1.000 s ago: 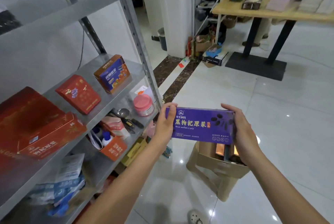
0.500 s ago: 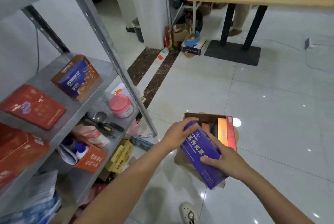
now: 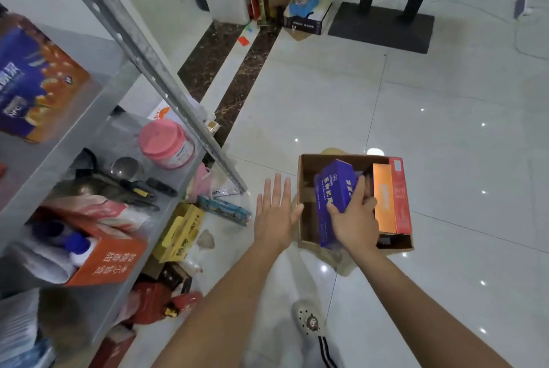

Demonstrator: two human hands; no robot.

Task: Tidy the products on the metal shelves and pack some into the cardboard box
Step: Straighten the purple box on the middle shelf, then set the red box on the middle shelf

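Having released the purple carton (image 3: pixel 335 186), the left hand (image 3: pixel 274 216) hovers, fingers straight, beside the cardboard box (image 3: pixel 307 165); the right hand (image 3: pixel 355 222) alone grasps the carton in curled fingers, tipped into the box, nearly packed.

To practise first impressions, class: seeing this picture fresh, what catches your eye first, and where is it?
The purple box, gripped by the right hand, sits tilted in the cardboard box at centre right, beside an orange box and a red box. The left hand is spread open just left of it. A pink-lidded jar stands on the metal shelf at left.
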